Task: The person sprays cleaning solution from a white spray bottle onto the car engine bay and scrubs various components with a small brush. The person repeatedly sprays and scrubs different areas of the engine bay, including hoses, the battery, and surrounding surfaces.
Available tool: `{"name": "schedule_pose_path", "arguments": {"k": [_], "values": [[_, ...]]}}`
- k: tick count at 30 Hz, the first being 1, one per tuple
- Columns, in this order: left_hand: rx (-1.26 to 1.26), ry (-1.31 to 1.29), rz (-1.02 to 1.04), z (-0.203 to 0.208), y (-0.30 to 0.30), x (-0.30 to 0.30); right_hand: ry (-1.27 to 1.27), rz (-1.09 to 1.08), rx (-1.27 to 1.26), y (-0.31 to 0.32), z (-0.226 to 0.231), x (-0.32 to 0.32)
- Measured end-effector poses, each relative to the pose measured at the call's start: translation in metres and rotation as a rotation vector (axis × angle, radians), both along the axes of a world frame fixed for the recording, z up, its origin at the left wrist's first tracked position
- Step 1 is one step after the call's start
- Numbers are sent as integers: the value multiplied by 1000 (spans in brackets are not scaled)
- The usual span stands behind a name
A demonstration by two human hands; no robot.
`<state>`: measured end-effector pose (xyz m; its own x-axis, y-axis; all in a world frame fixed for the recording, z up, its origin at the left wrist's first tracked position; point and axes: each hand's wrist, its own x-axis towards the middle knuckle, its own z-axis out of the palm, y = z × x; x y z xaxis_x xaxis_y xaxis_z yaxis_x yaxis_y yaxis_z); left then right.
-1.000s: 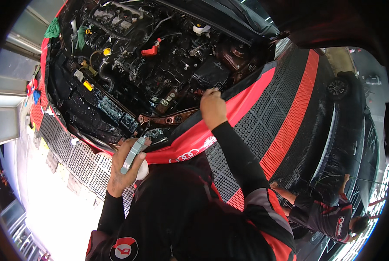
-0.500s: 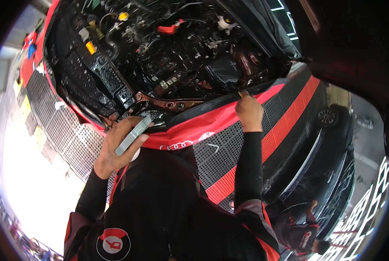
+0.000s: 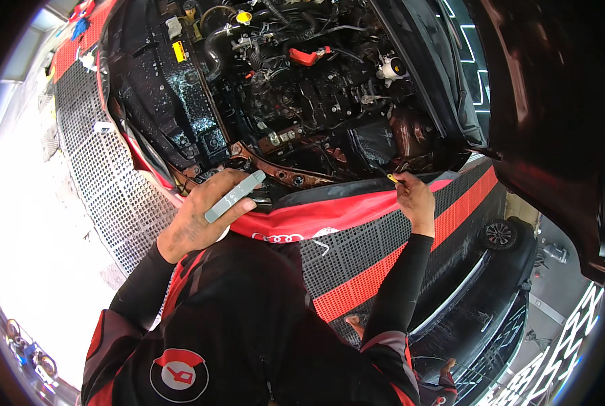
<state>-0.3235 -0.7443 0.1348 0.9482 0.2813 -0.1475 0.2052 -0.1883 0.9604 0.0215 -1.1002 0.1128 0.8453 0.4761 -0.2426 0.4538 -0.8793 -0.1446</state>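
A slim grey bar-shaped thing (image 3: pixel 235 197) lies between the thumb and fingers of my left hand (image 3: pixel 197 216), which is closed on it at the front edge of an open engine bay. Its exact kind does not show. My right hand (image 3: pixel 416 204) pinches a thin tool with a yellow tip (image 3: pixel 392 178) over the same edge, farther right; the rest of that tool is hidden. Beneath both hands a red and black fender cover (image 3: pixel 343 208) drapes over the car's front. Behind it runs a brown metal crossbar (image 3: pixel 296 178), wet like the engine bay (image 3: pixel 302 95).
The raised hood (image 3: pixel 546 108) hangs over the right side. Black and red grid flooring (image 3: pixel 356 271) lies below. A dark car (image 3: pixel 465 298) stands at the right, with another person's hand (image 3: pixel 447 367) beside it. A red handle-like part (image 3: pixel 305 57) sits in the bay.
The view has shifted, so the engine bay sits lower and farther right. Both hands appear farther right too, keeping their holds. More of the yellow tip shows at my right fingers.
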Motion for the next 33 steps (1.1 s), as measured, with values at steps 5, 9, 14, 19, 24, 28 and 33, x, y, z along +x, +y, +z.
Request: {"name": "schedule_pose_path", "arguments": {"k": [5,9,14,19,24,28,33], "values": [[30,22,-27,-3,-1,1,5,88,103,8,-28,0],[110,-51,-48,-3,-6,5,-33,169,80,21,-27,-1],[73,-43,-61,-4,-11,10,-147,451,-53,51,-17,11],[29,-7,-18,-4,-13,3,-88,594,-376,73,-12,18],[8,-20,44,-11,-8,-2,-152,715,-304,80,-9,19],[46,-74,69,-16,-8,-2,-162,759,-356,78,-14,15],[-2,-62,95,-21,-4,-1,-95,744,-521,72,-23,3]]}}
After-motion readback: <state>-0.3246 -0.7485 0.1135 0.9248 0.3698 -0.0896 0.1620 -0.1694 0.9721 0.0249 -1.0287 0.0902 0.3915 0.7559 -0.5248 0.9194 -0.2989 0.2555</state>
